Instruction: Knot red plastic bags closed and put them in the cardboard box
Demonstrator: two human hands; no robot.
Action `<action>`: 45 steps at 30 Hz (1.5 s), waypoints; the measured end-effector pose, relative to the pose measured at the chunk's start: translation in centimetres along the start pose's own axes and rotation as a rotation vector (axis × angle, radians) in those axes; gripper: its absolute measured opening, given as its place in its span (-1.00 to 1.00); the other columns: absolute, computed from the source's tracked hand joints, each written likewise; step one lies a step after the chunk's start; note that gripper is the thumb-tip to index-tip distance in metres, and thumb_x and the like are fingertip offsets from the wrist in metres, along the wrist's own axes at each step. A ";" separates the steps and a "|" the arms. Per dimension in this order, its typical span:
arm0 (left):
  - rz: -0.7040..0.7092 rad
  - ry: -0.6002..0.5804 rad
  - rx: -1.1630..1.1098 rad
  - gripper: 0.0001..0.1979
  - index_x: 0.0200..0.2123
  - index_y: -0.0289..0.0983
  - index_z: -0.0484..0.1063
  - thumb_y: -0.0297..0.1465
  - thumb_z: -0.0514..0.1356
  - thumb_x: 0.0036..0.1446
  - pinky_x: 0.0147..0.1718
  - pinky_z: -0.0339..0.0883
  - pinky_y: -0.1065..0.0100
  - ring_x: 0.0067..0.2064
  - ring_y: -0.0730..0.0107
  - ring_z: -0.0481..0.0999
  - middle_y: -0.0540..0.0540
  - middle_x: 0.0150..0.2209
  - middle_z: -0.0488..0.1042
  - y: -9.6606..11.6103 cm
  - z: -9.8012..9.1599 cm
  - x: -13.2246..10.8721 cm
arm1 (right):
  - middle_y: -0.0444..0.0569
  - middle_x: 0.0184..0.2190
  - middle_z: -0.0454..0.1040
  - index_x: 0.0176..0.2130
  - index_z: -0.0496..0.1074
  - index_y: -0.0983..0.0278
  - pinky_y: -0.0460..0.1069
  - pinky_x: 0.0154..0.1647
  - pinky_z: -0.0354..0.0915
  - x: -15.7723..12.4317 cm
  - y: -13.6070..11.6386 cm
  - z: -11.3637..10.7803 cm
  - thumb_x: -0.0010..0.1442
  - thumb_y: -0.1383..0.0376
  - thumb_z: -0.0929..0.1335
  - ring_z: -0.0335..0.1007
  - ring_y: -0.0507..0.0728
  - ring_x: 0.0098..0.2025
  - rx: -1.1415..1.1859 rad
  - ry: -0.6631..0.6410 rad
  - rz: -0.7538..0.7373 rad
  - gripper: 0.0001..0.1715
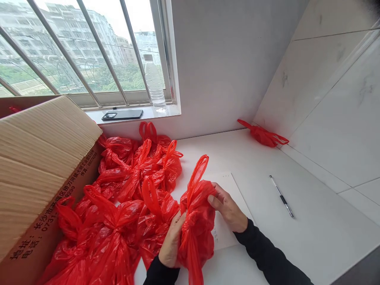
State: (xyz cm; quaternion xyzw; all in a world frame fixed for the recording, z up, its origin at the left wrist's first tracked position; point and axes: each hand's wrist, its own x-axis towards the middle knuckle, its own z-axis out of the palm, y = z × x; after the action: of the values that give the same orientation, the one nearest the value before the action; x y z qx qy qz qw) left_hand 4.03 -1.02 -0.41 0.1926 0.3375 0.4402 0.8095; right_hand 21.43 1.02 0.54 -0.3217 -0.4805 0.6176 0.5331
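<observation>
Head view: knotted red bag near centre, partly hiding paper, right of bag pile. Left hand half-curled round left side; right hand pinches upper right, thumb in front. Likely best: support bulk, avoid straining film.

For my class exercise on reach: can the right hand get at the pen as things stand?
Probably yes: nothing seems to stand between the right hand and the pen, though that hand holds a red bag.

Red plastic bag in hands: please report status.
Left hand, right hand: both holding tied red plastic bag. Bag partly hides paper sheet. More red bags crowd left side.
</observation>
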 end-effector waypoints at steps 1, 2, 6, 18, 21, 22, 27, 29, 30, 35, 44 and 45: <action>0.014 0.012 0.037 -0.63 -0.26 -0.31 0.57 -0.22 0.43 -0.11 -0.30 0.47 0.26 -0.32 0.14 0.59 -0.15 -0.37 0.61 -0.1 -0.1 0.1 | -0.10 -0.23 0.43 -0.06 0.41 0.18 0.00 -0.14 0.28 0.0 0.0 0.0 0.26 0.14 0.37 0.35 0.10 -0.19 -0.003 0.010 -0.003 -0.73; 0.014 0.032 0.060 -0.63 -0.26 -0.31 0.57 -0.22 0.44 -0.13 -0.35 0.46 0.28 -0.37 0.18 0.58 -0.14 -0.38 0.61 -0.2 -0.3 0.2 | -0.11 -0.26 0.43 -0.10 0.43 0.19 -0.01 -0.14 0.28 0.1 0.1 0.0 0.25 0.16 0.38 0.35 0.09 -0.21 -0.008 0.025 -0.009 -0.77; -0.081 0.112 -0.010 -0.68 -0.28 -0.34 0.56 -0.22 0.38 -0.05 -0.38 0.47 0.29 -0.42 0.23 0.57 -0.13 -0.42 0.59 0.0 -0.2 -0.3 | -0.15 -0.37 0.41 -0.15 0.47 0.20 -0.03 -0.22 0.28 0.1 0.5 -0.1 0.23 0.21 0.41 0.31 0.06 -0.33 0.007 0.048 -0.026 -0.82; -0.100 0.051 -0.164 -0.72 -0.25 -0.34 0.61 -0.25 0.32 0.04 -0.13 0.46 0.22 -0.27 0.14 0.61 -0.13 -0.36 0.63 1.3 0.0 -1.2 | -0.05 -0.26 0.47 0.09 0.34 0.17 -0.02 -0.32 0.35 0.0 0.8 -0.5 0.16 0.15 0.46 0.40 0.10 -0.26 0.055 -0.040 0.139 -0.47; -0.073 0.085 -0.114 -0.82 -0.40 -0.31 0.60 -0.30 0.30 0.05 -0.15 0.46 0.24 -0.37 0.23 0.60 -0.08 -0.46 0.61 1.5 -0.3 -1.4 | 0.00 -0.17 0.51 0.03 0.39 0.21 0.04 -0.13 0.36 0.1 0.9 -0.6 0.14 0.20 0.48 0.44 0.13 -0.17 0.078 0.026 0.106 -0.53; -0.063 0.085 -0.103 -0.83 -0.47 -0.30 0.58 -0.32 0.30 0.05 -0.15 0.46 0.24 -0.38 0.24 0.59 -0.07 -0.50 0.59 1.5 -0.3 -1.4 | 0.01 -0.15 0.52 0.03 0.39 0.20 0.06 -0.08 0.35 0.1 0.8 -0.6 0.15 0.21 0.47 0.45 0.14 -0.14 0.092 0.051 0.093 -0.54; 0.074 0.059 -0.087 -0.90 -0.34 -0.24 0.58 -0.44 0.34 -0.01 -0.08 0.42 0.25 -0.20 0.17 0.60 -0.03 -0.43 0.59 1.1 0.0 -1.2 | 0.03 -0.07 0.52 0.11 0.34 0.18 0.06 -0.05 0.35 0.0 0.4 -0.5 0.21 0.16 0.42 0.47 0.14 -0.10 0.166 0.073 0.105 -0.50; 0.146 0.059 -0.064 -0.70 -0.16 -0.17 0.55 -0.45 0.37 -0.03 -0.06 0.40 0.27 -0.16 0.20 0.59 -0.02 -0.30 0.61 0.8 0.1 -1.0 | 0.03 -0.07 0.52 0.13 0.31 0.18 0.03 -0.12 0.36 0.0 0.4 -0.5 0.22 0.13 0.41 0.48 0.13 -0.14 0.180 0.032 0.144 -0.48; 0.163 0.055 -0.054 -0.62 -0.08 -0.14 0.52 -0.43 0.38 -0.03 -0.07 0.40 0.28 -0.15 0.21 0.59 -0.02 -0.26 0.61 0.7 0.1 -0.9 | 0.03 -0.08 0.52 0.13 0.31 0.19 0.02 -0.15 0.36 -0.1 0.4 -0.5 0.22 0.12 0.41 0.48 0.11 -0.17 0.176 0.009 0.160 -0.47; 0.153 0.044 -0.008 -0.42 0.10 -0.09 0.40 -0.39 0.41 -0.02 -0.14 0.42 0.30 -0.24 0.24 0.62 -0.05 -0.19 0.62 0.5 0.3 -0.6 | -0.03 -0.19 0.52 0.10 0.32 0.20 -0.02 -0.24 0.34 -0.1 0.4 -0.3 0.15 0.14 0.46 0.40 0.04 -0.33 0.130 -0.102 0.188 -0.43; 0.177 0.088 -0.063 -0.50 0.03 -0.17 0.47 -0.47 0.33 -0.04 -0.12 0.44 0.27 -0.19 0.19 0.60 -0.08 -0.19 0.61 1.3 1.2 -1.5 | 0.03 -0.07 0.49 0.11 0.32 0.16 0.05 -0.14 0.38 -0.1 0.4 -0.7 0.20 0.06 0.41 0.46 0.14 -0.13 0.097 -0.029 0.173 -0.46; 0.202 0.089 -0.064 -0.48 0.04 -0.15 0.46 -0.48 0.34 -0.05 -0.11 0.43 0.26 -0.17 0.18 0.59 -0.08 -0.17 0.61 1.3 1.1 -1.6 | 0.03 -0.08 0.49 0.14 0.30 0.16 0.06 -0.14 0.37 -0.2 0.4 -0.7 0.17 0.05 0.43 0.46 0.14 -0.14 0.082 -0.072 0.182 -0.39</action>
State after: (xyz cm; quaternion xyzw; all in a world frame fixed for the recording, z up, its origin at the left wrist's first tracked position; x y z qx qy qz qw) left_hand 3.46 -1.65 1.81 0.1800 0.3379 0.5381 0.7509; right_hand 21.96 1.03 -0.12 -0.3197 -0.4425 0.6937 0.4698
